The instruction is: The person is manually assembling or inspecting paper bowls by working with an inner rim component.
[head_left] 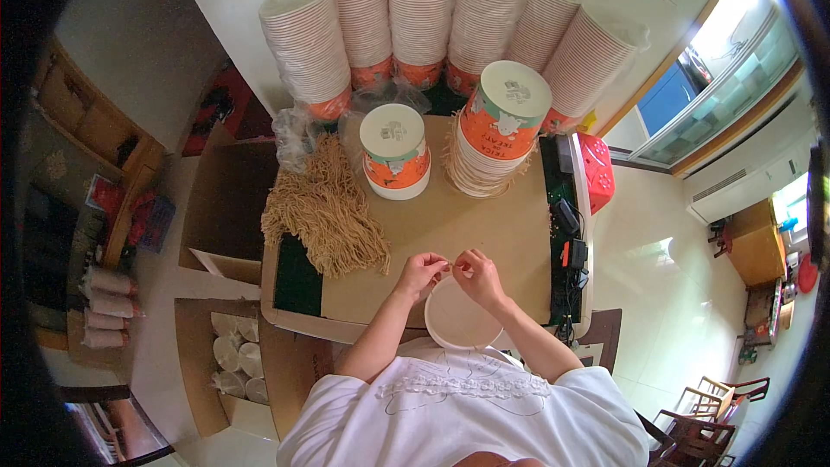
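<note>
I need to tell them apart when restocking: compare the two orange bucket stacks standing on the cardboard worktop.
The left bucket stack is short, only a few buckets; the right bucket stack is taller, with many rims showing below. The left bucket stack stands upright; the right bucket stack leans toward the right. The left bucket stack is nearer the tan string bundle. Both are orange and upside down, pale bases up.
</note>
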Available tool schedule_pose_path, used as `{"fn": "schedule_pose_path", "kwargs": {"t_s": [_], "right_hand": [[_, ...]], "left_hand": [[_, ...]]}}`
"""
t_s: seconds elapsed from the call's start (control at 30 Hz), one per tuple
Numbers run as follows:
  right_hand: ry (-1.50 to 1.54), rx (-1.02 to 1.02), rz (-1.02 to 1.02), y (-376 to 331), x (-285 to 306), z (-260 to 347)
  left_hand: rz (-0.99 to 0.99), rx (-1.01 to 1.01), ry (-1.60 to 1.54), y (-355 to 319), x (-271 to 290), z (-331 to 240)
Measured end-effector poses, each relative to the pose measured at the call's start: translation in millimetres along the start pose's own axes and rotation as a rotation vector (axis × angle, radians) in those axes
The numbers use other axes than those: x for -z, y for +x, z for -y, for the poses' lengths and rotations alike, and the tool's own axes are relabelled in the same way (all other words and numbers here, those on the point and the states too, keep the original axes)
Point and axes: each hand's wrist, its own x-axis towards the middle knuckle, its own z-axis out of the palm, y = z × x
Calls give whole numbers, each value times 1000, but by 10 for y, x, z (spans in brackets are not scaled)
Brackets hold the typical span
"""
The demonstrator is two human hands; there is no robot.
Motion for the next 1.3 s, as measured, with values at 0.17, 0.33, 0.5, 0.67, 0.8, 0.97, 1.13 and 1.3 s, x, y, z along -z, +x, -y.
{"fn": "schedule_pose_path", "kwargs": {"t_s": [0.17,0.33,0.5,0.67,0.8,0.97,1.13,1.3], "right_hand": [[0,-5,-4,6,-13,-23],[-4,-48,10,8,-10,-31],[9,-42,1,8,-8,-27],[6,-36,22,12,-11,-30],[14,17,-13,15,-18,-37],[1,-13,19,9,-7,-35],[-10,-42,47,12,0,-19],[0,-36,40,13,-1,-23]], "left_hand": [[-23,-51,46,-14,-31,-16],[-35,-58,81,-37,-45,-44],[-44,-62,82,-39,-54,-42],[-33,-80,113,0,-11,23],[-27,-94,130,-6,-26,-2],[-31,-99,139,-15,-30,-4],[-36,-101,172,-13,-35,10],[-22,-124,154,-22,-52,2]]}}
